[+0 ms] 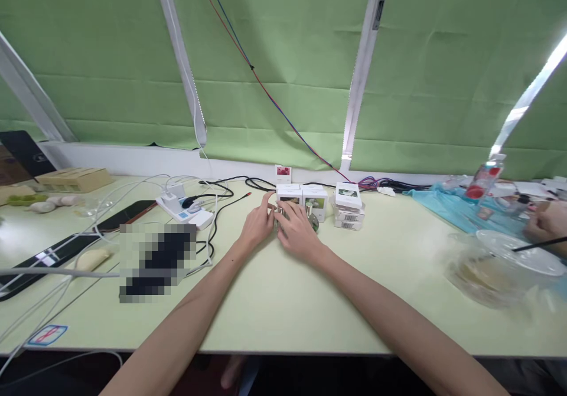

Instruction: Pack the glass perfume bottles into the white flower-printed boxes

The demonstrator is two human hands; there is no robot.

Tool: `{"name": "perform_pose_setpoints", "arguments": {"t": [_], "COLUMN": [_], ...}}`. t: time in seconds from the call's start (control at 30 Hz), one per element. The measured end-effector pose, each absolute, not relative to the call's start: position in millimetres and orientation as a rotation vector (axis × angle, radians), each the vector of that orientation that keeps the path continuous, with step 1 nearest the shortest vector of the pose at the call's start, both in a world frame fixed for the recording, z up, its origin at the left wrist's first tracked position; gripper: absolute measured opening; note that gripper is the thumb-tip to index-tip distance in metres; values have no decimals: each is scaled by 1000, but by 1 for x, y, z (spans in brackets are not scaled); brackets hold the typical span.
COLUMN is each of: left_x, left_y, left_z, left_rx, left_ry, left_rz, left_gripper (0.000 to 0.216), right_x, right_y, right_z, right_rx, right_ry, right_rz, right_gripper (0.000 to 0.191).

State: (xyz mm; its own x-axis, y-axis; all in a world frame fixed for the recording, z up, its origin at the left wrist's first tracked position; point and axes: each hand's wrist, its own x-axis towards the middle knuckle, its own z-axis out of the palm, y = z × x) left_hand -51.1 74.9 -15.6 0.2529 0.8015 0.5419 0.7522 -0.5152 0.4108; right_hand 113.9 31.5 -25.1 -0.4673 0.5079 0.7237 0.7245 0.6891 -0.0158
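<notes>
Head view: two bare hands, one small glass bottle (314, 221) clearly visible, more glass between the hands but mostly hidden, so bottle count uncertain. Two white boxes (315, 203) side by side, directly behind the hands. One white card or box with a red picture (283, 174) upright behind those. One box stack (349, 213) to the right, at least three boxes. One clear plastic tub (482, 273) with one black straw, one drink bottle (485, 175), one power strip (179, 208), one cardboard box (74, 179). One other person's hand (549, 220), partly visible at the right edge.

Both arms reach forward from the bottom corners, meeting near centre. Left hand (258, 225) bent at the knuckles, fingers curled inward, narrow gap. Right hand (297, 231) palm down, fingers stretched forward and leftward, close together, tips near the left hand. Can't tell if either set of fingers grips anything; contact is hidden. Visible bottle sits just beside the right hand, in front of the right-hand white box.

Bottle: rounded, transparent, greenish, silvery cap. Boxes: boxy, printed pictures on faces. Surface (310, 313): pale, smooth, flat. Blue sheet (447, 206) at right: thin, crumpled. Green blinds (274, 110) behind: matte, lightly creased, one red and one blue wire hanging across.
</notes>
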Motion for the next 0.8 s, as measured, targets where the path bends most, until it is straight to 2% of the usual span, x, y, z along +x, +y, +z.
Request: {"name": "perform_pose_setpoints", "arguments": {"t": [0.13,0.3,0.5,0.67,0.8], "left_x": [-47,-46,-48,-50,-51], "left_y": [68,60,57,58,57], "left_z": [-11,-6,-5,-7,-8], "left_rx": [2374,2360,2443,2530,2592], "left_ry": [1524,1452,1315,1287,1318], "left_rz": [1173,1120,959,885,837], "left_gripper": [41,29,36,47,39], "right_x": [118,125,147,165,165], "right_y": [25,18,21,24,20], "right_z": [-30,-26,-18,-17,-15], "right_rx": [-877,-869,-994,-1335,-1559], "right_ry": [-2094,-1856,-1558,-1579,-1659], "right_rz": [-424,-416,-345,-135,5], "right_gripper": [48,38,35,26,26]}}
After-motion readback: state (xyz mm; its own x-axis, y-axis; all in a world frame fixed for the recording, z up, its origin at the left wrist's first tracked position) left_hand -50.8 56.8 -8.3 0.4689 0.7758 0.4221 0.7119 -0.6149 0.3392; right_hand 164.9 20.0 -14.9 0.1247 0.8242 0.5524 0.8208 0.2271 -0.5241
